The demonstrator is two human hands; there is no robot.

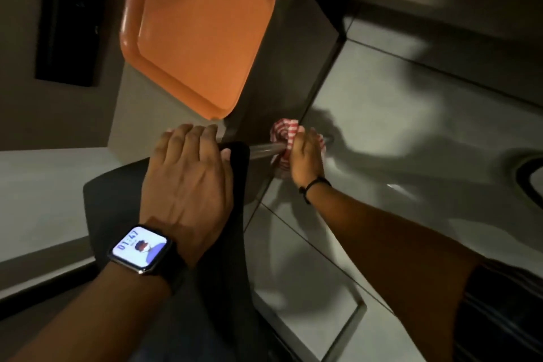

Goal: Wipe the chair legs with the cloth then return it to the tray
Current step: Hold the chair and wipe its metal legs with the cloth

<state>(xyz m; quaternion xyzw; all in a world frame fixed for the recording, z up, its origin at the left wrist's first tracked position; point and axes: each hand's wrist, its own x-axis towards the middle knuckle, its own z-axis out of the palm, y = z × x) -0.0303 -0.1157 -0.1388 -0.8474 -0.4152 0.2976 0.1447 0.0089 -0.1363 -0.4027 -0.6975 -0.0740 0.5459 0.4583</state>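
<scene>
Hands are working a dark chair (235, 232): right hand (305, 156) is clamping a striped cloth (283, 129) round a leg (264, 151), left hand (185, 182) gripping the seat edge; orange tray (199, 29) at 11 o'clock.

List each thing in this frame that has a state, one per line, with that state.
cloth: red-and-white checked, bunched around the chair leg, gripped.
chair leg: metal, partly wrapped by the cloth.
chair seat: dark, its edge gripped by the left hand.
tray: orange, nothing in it, resting on a table.
left hand: closed on the seat edge.
right hand: closed on the cloth.
smartwatch: on the left wrist, screen lit.
</scene>
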